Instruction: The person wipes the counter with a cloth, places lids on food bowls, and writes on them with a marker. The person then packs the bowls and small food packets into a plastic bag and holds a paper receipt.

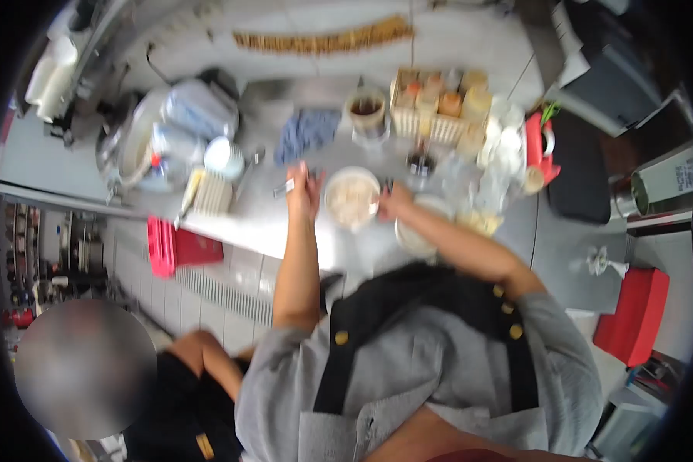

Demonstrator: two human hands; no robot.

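A round white bowl with pale, whitish contents stands on the steel table in front of me. Left of it, my left hand is closed, and a small shiny piece sticks out from its left side; blur hides what it is. At the bowl's right rim, the fingers of my right hand are closed around something small and partly dark that I cannot make out. A second pale round container lies partly under my right forearm.
Behind the bowl are a blue cloth, a tub of dark liquid and a basket of jars. Plastic bags lie to the right. A white rack stands left. Another person is at lower left, near a red bin.
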